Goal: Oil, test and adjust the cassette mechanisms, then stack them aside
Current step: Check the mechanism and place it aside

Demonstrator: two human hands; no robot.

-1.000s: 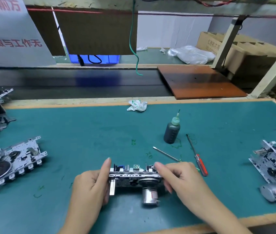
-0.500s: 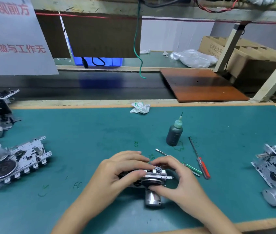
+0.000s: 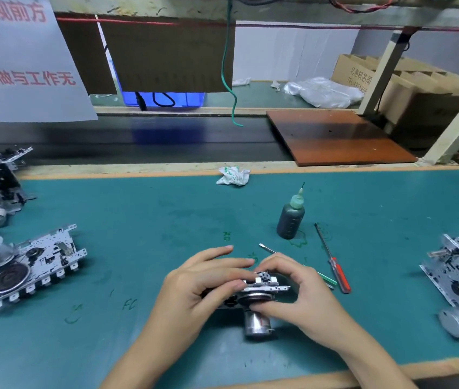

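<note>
Both hands are mine: left hand (image 3: 194,287) and right hand (image 3: 292,293) each curl around the small silver metal cassette mechanism (image 3: 259,293) at the near centre of the teal bench mat (image 3: 138,220), steadying it, I judge, for testing. Grey oil bottle (image 3: 290,217) stands within reach.

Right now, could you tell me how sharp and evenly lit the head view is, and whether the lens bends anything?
Head view: the cassette mechanism in the left hand and right hand is sharp; the oil bottle is crisp with a soft shadow. The motor can shows glare. Wide-angle distortion bows the green mat and the post at the edges; the cardboard boxes look soft.
</note>
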